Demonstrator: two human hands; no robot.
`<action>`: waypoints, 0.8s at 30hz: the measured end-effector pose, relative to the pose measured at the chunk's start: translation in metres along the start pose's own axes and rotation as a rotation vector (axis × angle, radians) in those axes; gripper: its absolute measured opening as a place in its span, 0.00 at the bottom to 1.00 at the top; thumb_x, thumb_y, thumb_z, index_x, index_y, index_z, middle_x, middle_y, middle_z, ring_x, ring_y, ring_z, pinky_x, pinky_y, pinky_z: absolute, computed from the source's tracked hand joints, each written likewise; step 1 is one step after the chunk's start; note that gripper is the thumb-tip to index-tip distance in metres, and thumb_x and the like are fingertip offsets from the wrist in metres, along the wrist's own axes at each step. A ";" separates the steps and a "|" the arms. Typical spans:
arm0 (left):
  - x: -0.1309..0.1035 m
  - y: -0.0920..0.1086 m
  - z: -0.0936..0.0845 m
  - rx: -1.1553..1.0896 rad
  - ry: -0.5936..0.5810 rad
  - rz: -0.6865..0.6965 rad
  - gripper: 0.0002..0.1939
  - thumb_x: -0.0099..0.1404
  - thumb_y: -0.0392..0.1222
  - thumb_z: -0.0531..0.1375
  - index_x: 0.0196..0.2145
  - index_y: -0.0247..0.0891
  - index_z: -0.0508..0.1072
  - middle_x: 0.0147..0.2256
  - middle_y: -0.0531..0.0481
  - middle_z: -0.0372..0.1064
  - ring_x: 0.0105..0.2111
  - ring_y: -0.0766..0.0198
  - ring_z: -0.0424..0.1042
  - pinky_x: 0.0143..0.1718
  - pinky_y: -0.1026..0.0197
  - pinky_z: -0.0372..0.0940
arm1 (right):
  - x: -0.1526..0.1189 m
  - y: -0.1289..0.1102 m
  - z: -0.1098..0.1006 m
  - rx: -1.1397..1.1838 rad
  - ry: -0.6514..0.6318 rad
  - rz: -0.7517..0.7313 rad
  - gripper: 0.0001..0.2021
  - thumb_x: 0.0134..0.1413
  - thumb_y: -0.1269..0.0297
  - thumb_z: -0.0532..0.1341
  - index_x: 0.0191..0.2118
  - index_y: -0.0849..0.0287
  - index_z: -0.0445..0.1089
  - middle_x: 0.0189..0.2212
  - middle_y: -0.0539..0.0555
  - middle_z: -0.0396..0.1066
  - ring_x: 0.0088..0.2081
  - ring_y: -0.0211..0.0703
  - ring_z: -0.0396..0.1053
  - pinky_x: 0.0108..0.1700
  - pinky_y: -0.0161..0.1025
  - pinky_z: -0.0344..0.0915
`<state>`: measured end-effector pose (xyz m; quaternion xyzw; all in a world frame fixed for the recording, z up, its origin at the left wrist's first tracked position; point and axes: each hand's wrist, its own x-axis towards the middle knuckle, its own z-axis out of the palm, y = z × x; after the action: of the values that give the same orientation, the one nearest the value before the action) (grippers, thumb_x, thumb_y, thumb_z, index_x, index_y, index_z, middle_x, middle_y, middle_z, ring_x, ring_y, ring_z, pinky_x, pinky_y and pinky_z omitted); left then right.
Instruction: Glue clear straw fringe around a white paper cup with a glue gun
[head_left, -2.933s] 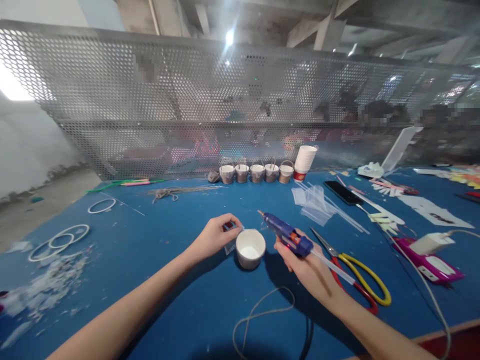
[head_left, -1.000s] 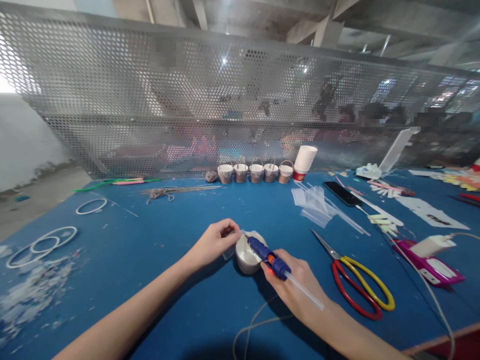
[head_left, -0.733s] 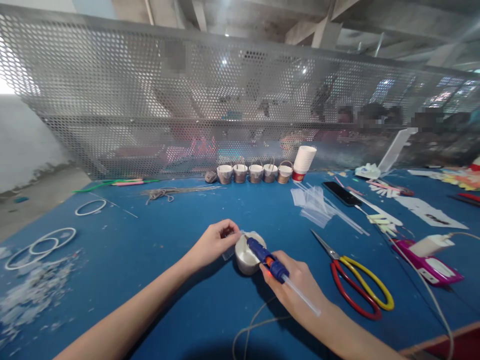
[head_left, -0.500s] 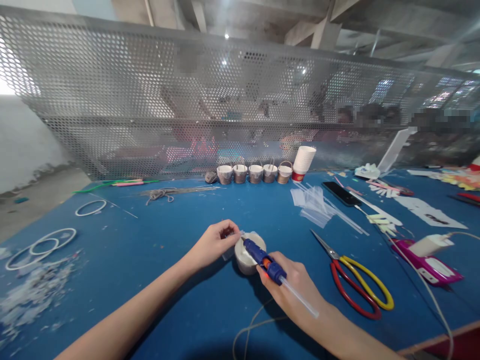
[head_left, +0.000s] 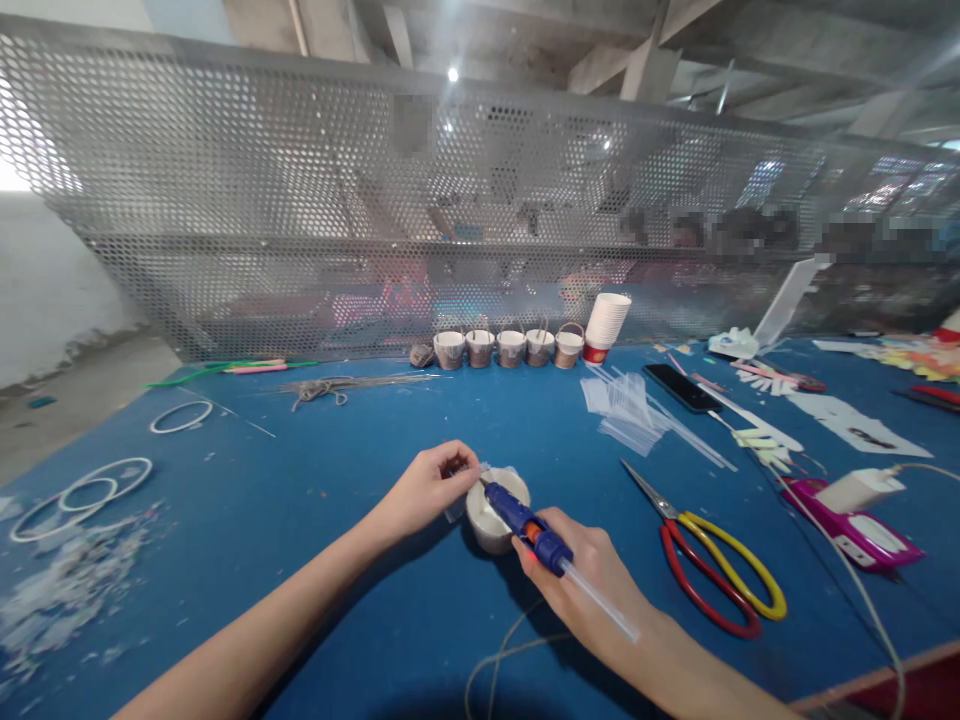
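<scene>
A small cup with a white inside and greyish outside [head_left: 491, 532] stands on the blue table in front of me. My right hand [head_left: 589, 565] is wrapped round a blue glue gun [head_left: 517, 513], with a clear glue stick [head_left: 604, 602] poking out of its back end. The gun's nozzle is over the cup's left rim. Beside that rim, my left hand [head_left: 442, 483] has thumb and fingertips pinched together; what they hold is too small to make out. A bit of clear film [head_left: 454, 508] shows below the left fingers.
Scissors [head_left: 679, 520] lie at the right, near a purple power strip [head_left: 862, 530] and a phone [head_left: 681, 387]. Several small buckets [head_left: 511, 350] and stacked paper cups [head_left: 609, 320] line the back by a perforated metal screen [head_left: 300, 200]. White rings [head_left: 88, 495] lie left.
The cup has shifted very slightly to the left and tilted a little. Both hands and the glue gun have barely moved.
</scene>
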<state>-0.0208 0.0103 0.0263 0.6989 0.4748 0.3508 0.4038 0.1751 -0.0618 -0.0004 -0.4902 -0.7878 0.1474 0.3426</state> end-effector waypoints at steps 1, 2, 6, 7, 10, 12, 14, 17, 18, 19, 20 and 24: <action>0.000 0.000 0.000 -0.001 0.000 0.000 0.11 0.56 0.48 0.57 0.26 0.36 0.69 0.24 0.52 0.67 0.25 0.65 0.63 0.27 0.64 0.59 | 0.000 0.000 0.000 0.005 -0.002 0.004 0.08 0.58 0.63 0.52 0.29 0.58 0.63 0.19 0.50 0.67 0.18 0.39 0.65 0.22 0.33 0.58; 0.000 0.000 0.000 -0.002 0.000 0.000 0.11 0.56 0.48 0.57 0.26 0.36 0.69 0.24 0.52 0.67 0.25 0.66 0.64 0.27 0.64 0.59 | -0.001 -0.001 0.000 0.010 -0.007 0.010 0.08 0.58 0.63 0.52 0.29 0.58 0.63 0.19 0.50 0.68 0.18 0.39 0.66 0.23 0.33 0.58; 0.000 -0.002 0.000 -0.005 -0.001 -0.001 0.11 0.57 0.48 0.57 0.26 0.36 0.70 0.25 0.52 0.67 0.26 0.65 0.64 0.27 0.64 0.59 | 0.000 -0.002 -0.003 0.015 -0.023 0.019 0.08 0.58 0.64 0.52 0.29 0.57 0.63 0.19 0.50 0.68 0.18 0.39 0.65 0.23 0.33 0.58; 0.000 -0.002 0.000 -0.006 -0.002 -0.002 0.12 0.57 0.48 0.57 0.26 0.36 0.69 0.25 0.52 0.67 0.26 0.65 0.64 0.28 0.64 0.59 | 0.000 -0.002 -0.004 0.009 -0.020 0.018 0.08 0.58 0.64 0.52 0.28 0.57 0.62 0.19 0.50 0.67 0.18 0.38 0.64 0.23 0.33 0.58; 0.000 -0.002 0.000 -0.008 -0.006 -0.005 0.12 0.56 0.49 0.57 0.26 0.37 0.69 0.24 0.53 0.67 0.25 0.65 0.64 0.28 0.64 0.59 | 0.001 -0.002 -0.006 -0.010 -0.004 0.018 0.09 0.58 0.64 0.52 0.28 0.57 0.61 0.18 0.50 0.66 0.17 0.38 0.63 0.22 0.34 0.57; 0.000 -0.002 0.000 -0.006 -0.007 -0.006 0.11 0.57 0.48 0.57 0.25 0.37 0.69 0.24 0.53 0.66 0.25 0.65 0.64 0.27 0.64 0.59 | 0.000 -0.001 -0.005 -0.023 0.007 0.024 0.08 0.58 0.64 0.52 0.29 0.57 0.62 0.18 0.50 0.67 0.17 0.38 0.64 0.22 0.34 0.58; 0.000 -0.002 0.000 -0.003 -0.006 -0.004 0.11 0.57 0.48 0.57 0.25 0.37 0.69 0.24 0.53 0.66 0.25 0.65 0.64 0.28 0.64 0.59 | -0.001 0.000 -0.004 -0.043 0.026 0.030 0.07 0.58 0.64 0.52 0.30 0.58 0.63 0.19 0.51 0.68 0.18 0.39 0.66 0.23 0.34 0.59; -0.001 -0.001 0.000 0.001 -0.005 0.000 0.11 0.57 0.47 0.57 0.25 0.36 0.69 0.25 0.52 0.67 0.26 0.65 0.64 0.28 0.64 0.59 | -0.003 0.001 -0.002 -0.062 0.040 0.040 0.08 0.58 0.64 0.52 0.31 0.59 0.63 0.19 0.52 0.69 0.18 0.41 0.67 0.22 0.34 0.59; -0.001 -0.001 0.000 0.003 -0.005 -0.001 0.11 0.57 0.47 0.58 0.26 0.36 0.69 0.24 0.52 0.67 0.26 0.65 0.64 0.28 0.64 0.59 | -0.003 0.001 -0.002 -0.054 0.037 0.041 0.08 0.58 0.64 0.52 0.31 0.58 0.63 0.19 0.52 0.69 0.18 0.40 0.66 0.22 0.34 0.59; -0.001 -0.001 0.000 0.005 -0.006 -0.001 0.11 0.57 0.47 0.57 0.26 0.36 0.69 0.25 0.52 0.67 0.26 0.65 0.64 0.28 0.64 0.59 | -0.004 0.001 -0.003 -0.040 0.032 0.040 0.08 0.58 0.63 0.52 0.31 0.58 0.63 0.19 0.51 0.69 0.18 0.40 0.66 0.22 0.34 0.58; -0.002 0.000 0.000 0.007 -0.006 -0.002 0.11 0.56 0.48 0.57 0.26 0.36 0.69 0.25 0.52 0.67 0.26 0.65 0.64 0.28 0.63 0.60 | -0.004 0.000 -0.004 -0.022 0.026 0.038 0.08 0.58 0.63 0.52 0.31 0.58 0.63 0.19 0.51 0.69 0.18 0.40 0.66 0.22 0.34 0.58; -0.002 0.003 0.000 0.014 0.004 0.002 0.11 0.56 0.48 0.58 0.29 0.37 0.71 0.27 0.51 0.70 0.28 0.63 0.66 0.32 0.62 0.61 | -0.008 -0.005 -0.011 0.080 0.016 0.058 0.07 0.58 0.62 0.54 0.31 0.57 0.64 0.19 0.49 0.68 0.19 0.39 0.67 0.24 0.34 0.59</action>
<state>-0.0206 0.0076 0.0284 0.7014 0.4775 0.3491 0.3976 0.1818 -0.0723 0.0075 -0.5001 -0.7639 0.1846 0.3636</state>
